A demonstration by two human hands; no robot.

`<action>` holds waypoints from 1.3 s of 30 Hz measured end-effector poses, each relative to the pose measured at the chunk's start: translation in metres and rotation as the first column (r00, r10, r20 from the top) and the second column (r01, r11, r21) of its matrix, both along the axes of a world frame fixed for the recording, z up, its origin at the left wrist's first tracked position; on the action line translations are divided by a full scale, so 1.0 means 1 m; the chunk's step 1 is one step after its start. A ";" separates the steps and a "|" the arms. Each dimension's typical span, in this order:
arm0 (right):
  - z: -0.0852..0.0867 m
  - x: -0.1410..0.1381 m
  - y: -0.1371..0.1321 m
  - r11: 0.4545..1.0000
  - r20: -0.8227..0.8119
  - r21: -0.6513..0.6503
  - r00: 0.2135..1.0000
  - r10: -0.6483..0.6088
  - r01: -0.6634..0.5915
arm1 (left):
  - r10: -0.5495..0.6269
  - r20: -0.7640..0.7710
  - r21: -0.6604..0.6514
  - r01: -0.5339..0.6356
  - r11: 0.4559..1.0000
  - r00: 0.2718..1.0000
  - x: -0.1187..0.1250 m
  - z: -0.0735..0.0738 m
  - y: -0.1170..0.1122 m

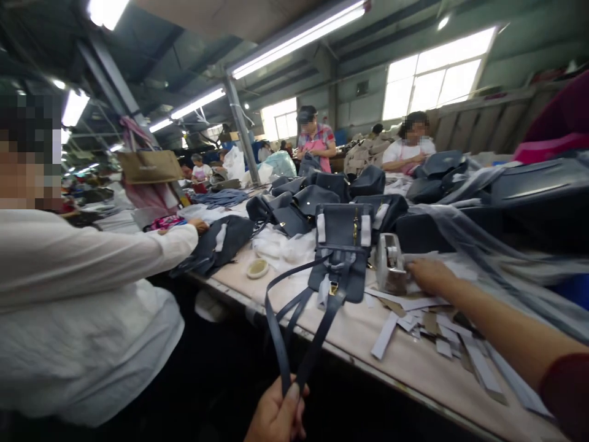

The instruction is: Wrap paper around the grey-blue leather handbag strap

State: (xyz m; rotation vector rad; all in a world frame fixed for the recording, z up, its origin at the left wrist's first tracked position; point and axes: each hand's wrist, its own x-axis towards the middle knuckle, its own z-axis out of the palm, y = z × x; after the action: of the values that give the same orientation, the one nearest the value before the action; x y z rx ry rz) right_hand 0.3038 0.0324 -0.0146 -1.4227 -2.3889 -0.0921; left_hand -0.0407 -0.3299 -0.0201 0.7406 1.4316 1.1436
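My left hand (280, 410) is closed around dark navy straps (276, 319), which stretch from the bag down past the table edge. The navy backpack (343, 224) lies on the table, with gold-coloured hardware and white wrapping on parts of it. My right hand (430, 276) is beside a clear tape dispenser (390, 264), its fingertips close to the dispenser's right side. Those fingers are blurred, so their grip is unclear. Loose paper strips (442, 331) in white and brown lie below my right forearm.
A roll of tape (257, 268) lies on the pale tabletop (239, 279). More navy bags (322, 190) are piled behind, with clear plastic sheeting (478, 239) at right. A co-worker in a white shirt (83, 264) stands close at left, one hand on another bag (225, 242).
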 end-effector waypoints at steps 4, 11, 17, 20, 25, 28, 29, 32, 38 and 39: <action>0.013 -0.005 -0.030 0.998 0.104 -0.010 0.993 0.056 -0.056 | -0.007 -0.057 0.028 0.009 1.000 0.998 0.004 0.007 -0.007; -0.019 -0.067 -0.185 0.925 0.009 -0.130 0.933 0.361 -0.356 | 0.086 0.010 0.024 -0.086 0.996 0.996 0.006 0.000 -0.003; -0.050 -0.035 -0.158 0.892 -0.015 -0.200 0.911 0.411 -0.406 | -0.013 -0.039 0.067 0.016 0.998 0.999 0.007 0.006 0.001; -0.060 0.006 -0.124 0.927 0.008 -0.182 0.942 0.335 -0.328 | -0.035 -0.048 0.055 0.038 0.998 0.998 0.003 0.011 -0.005; -0.072 0.017 -0.115 0.964 0.152 -0.107 0.954 0.260 -0.245 | -0.087 -0.071 0.090 0.093 0.992 0.994 0.002 0.022 -0.011; -0.055 -0.002 -0.143 0.966 0.240 -0.047 0.936 0.258 -0.254 | -0.110 -0.080 0.105 0.119 0.987 0.991 0.001 0.025 -0.013; -0.045 -0.012 -0.156 0.963 0.249 -0.030 0.931 0.267 -0.268 | -0.112 -0.077 0.101 0.119 0.988 0.991 0.001 0.026 -0.014; -0.002 -0.048 -0.199 0.953 0.170 -0.108 0.939 0.300 -0.284 | -0.122 -0.056 0.075 0.126 0.989 0.991 0.002 0.031 -0.014; 0.056 -0.145 -0.267 0.218 -0.700 -0.644 0.680 0.217 -0.733 | -0.305 -0.003 0.122 0.303 0.945 0.952 0.021 0.051 -0.006; 0.056 -0.158 -0.272 0.107 -0.749 -0.649 0.657 0.081 -0.753 | -0.357 0.007 0.123 0.353 0.927 0.934 0.023 0.053 -0.006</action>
State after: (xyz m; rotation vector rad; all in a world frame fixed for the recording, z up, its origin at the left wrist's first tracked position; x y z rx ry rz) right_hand 0.1461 -0.2398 0.0415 -0.6197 -2.1131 2.0342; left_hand -0.0180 -0.3359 0.0324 1.0180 1.1508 0.9568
